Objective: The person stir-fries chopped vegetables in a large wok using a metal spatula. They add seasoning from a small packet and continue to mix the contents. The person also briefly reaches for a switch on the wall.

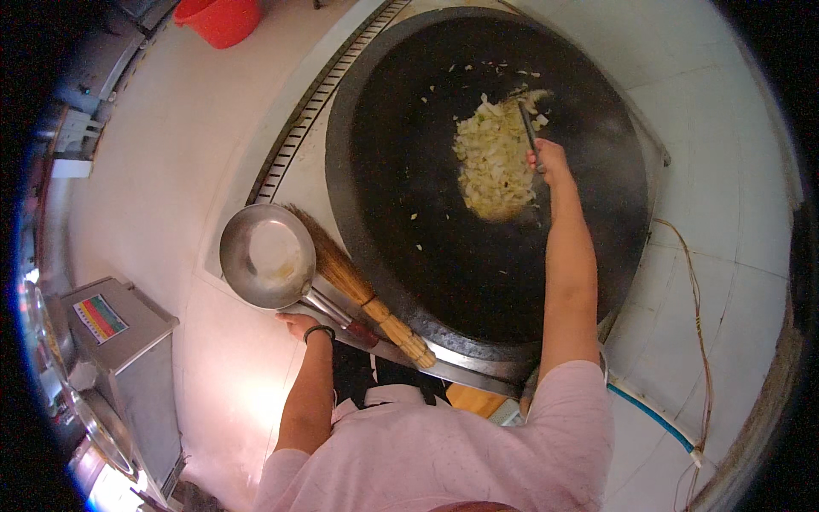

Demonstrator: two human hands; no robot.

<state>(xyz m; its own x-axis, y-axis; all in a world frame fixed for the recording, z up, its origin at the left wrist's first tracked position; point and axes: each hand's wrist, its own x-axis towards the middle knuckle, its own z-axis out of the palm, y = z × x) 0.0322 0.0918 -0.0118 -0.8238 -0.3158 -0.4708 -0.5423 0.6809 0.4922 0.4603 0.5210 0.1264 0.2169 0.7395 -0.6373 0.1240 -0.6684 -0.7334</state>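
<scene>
My right hand is closed around the dark handle of a long-handled spatula. The spatula's blurred head is at the far edge of a heap of chopped pale-green cabbage in a very large black wok. Small scraps of cabbage cling to the wok around the heap. Low on the left, my left hand is just below the rim of a metal pan, its fingers partly seen and stretched out. Whether it touches the pan I cannot tell. The pan's handle points toward me.
A bundled straw whisk brush lies between pan and wok. A slotted drain channel runs along the wok's left side. A red bucket stands far left, a metal cabinet nearer. A cable hangs against the right tiles.
</scene>
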